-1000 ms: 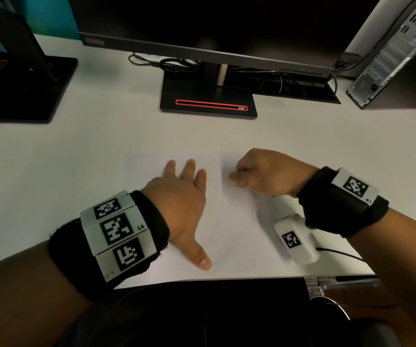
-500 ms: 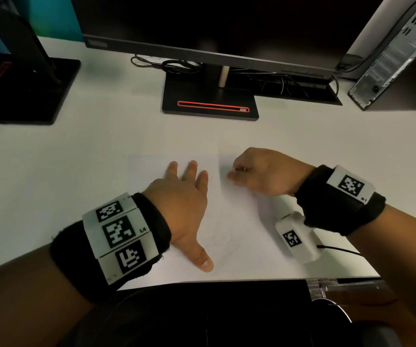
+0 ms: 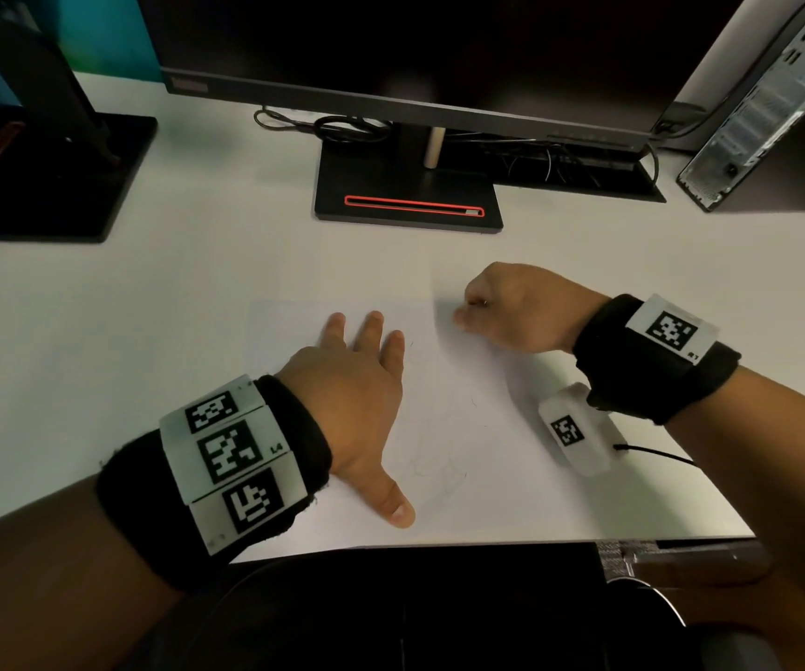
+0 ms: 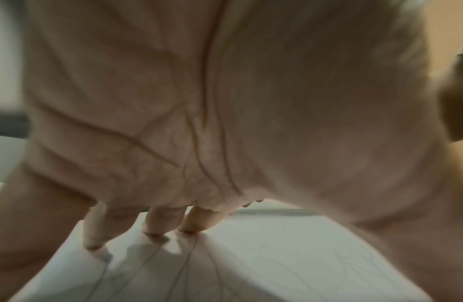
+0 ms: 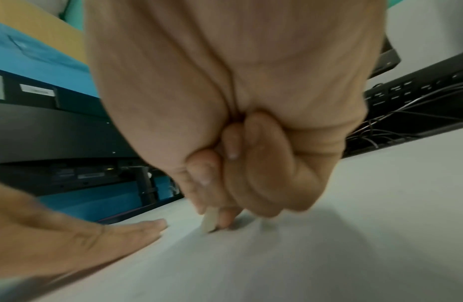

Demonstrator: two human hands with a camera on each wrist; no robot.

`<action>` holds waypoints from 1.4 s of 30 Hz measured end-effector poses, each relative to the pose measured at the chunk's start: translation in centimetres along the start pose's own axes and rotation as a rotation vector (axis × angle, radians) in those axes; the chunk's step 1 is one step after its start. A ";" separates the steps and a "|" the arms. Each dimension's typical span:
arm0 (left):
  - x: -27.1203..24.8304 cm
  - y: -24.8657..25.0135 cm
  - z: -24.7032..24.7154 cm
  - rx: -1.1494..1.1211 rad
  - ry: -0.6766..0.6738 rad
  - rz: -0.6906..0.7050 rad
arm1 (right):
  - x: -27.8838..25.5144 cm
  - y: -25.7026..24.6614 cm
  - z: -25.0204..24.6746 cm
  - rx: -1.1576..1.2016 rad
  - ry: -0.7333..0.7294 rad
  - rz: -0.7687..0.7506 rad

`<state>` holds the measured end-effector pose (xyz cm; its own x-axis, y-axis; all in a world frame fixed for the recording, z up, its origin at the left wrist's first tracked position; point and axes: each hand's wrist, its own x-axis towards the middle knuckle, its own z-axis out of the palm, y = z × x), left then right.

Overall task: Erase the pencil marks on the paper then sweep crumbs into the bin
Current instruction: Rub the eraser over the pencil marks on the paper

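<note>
Pinning the paper (image 3: 463, 428) flat under my spread left hand (image 3: 357, 394), I pinch the eraser (image 5: 209, 221) in my clenched right hand (image 3: 516, 312) at the sheet's far edge, mid-erasing; faint pencil marks (image 3: 439, 472) nearer me need rubbing next.

A white table (image 3: 100, 293) carries the paper (image 3: 463, 428), two black monitor stands (image 3: 410, 196), tangled cables (image 3: 342, 123) and a computer tower (image 3: 768, 113).
</note>
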<state>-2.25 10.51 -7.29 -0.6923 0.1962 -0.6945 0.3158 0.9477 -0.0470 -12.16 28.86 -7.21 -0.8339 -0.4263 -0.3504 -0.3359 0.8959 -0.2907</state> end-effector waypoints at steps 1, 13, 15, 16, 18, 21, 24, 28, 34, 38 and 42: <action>0.0 0.0 0.0 -0.001 -0.001 0.000 | -0.1 -0.4 0.2 -0.001 -0.032 -0.024; -0.1 0.0 0.1 -0.005 0.007 0.009 | 1.2 -0.9 -0.5 0.058 -0.037 0.024; -0.1 -0.1 0.2 -0.011 0.010 0.009 | 1.3 -1.1 -0.7 0.044 -0.001 0.036; 0.0 0.0 0.2 -0.010 0.011 0.007 | 1.2 -1.4 -0.5 0.031 -0.012 0.012; 0.0 0.0 0.1 -0.002 0.007 0.003 | 1.1 -2.2 0.2 0.015 -0.060 -0.043; 0.0 0.1 0.1 0.001 0.002 0.003 | 1.1 -1.7 -0.2 0.073 -0.078 0.003; 0.0 0.1 0.2 -0.001 0.012 0.003 | 0.8 -1.3 -0.6 0.046 -0.032 0.014; 0.0 0.1 0.1 -0.006 0.008 0.000 | 0.1 -1.2 0.5 0.006 -0.063 -0.055; 0.0 -0.1 0.2 -0.016 0.004 0.000 | -1.2 -0.1 0.8 0.001 -0.011 -0.029; -0.2 0.1 0.1 -0.016 0.006 -0.001 | -1.8 0.5 0.6 0.053 -0.016 0.013; -0.2 0.0 0.2 -0.019 0.014 0.000 | -2.1 0.1 0.9 -0.022 -0.025 -0.044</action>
<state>-2.00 10.41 -7.29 -0.7010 0.1997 -0.6846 0.3034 0.9523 -0.0329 -10.08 29.72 -7.32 -0.8072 -0.4680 -0.3597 -0.3815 0.8787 -0.2871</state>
